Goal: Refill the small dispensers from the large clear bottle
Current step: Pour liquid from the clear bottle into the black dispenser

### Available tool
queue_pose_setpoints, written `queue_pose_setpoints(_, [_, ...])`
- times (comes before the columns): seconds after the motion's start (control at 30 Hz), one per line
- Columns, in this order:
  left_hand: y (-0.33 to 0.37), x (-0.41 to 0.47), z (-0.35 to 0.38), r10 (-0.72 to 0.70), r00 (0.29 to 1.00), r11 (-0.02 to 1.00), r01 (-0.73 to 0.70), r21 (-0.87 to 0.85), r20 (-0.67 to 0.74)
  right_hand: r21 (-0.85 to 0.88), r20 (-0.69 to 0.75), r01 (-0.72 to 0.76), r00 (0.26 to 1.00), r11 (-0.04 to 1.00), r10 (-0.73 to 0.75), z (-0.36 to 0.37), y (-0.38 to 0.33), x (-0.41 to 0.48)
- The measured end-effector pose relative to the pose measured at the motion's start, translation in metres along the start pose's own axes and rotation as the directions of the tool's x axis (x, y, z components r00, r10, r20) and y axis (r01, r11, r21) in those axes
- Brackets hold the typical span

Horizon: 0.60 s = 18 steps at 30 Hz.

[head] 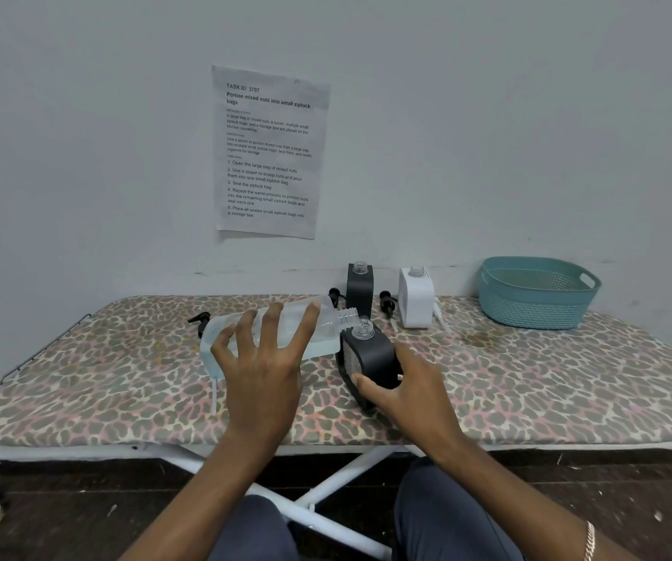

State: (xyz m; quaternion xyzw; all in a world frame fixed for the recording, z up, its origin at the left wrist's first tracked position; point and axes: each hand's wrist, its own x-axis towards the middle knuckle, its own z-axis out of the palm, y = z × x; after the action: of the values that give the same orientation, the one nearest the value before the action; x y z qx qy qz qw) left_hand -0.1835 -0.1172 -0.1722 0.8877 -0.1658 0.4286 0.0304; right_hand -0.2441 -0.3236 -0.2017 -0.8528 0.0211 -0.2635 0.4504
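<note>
My left hand (263,354) grips the large clear bottle (326,325), which is tipped nearly flat with its threaded mouth just above the open neck of a black square dispenser (370,354). My right hand (403,382) holds that dispenser by its lower side; it leans slightly left on the leopard-print board (528,378). A little clear liquid lies along the bottle's lower side. A second black dispenser (359,291) and a white dispenser (416,299) stand uncapped near the wall.
Black pump tops (387,303) with white tubes lie beside the dispensers, one (200,321) behind the bottle's base. A teal plastic basket (536,293) sits at the back right. A printed sheet (269,151) hangs on the wall. The board's white legs cross below.
</note>
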Motion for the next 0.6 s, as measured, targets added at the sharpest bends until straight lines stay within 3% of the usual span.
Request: queue_pose_setpoints(0.6, [0.0016,0.0,-0.0013,-0.008,1.0,1.0,0.008,0.005,-0.007,-0.008,-0.001,-0.012,1.0,1.0,0.012,0.0007,0.0026,0.0006])
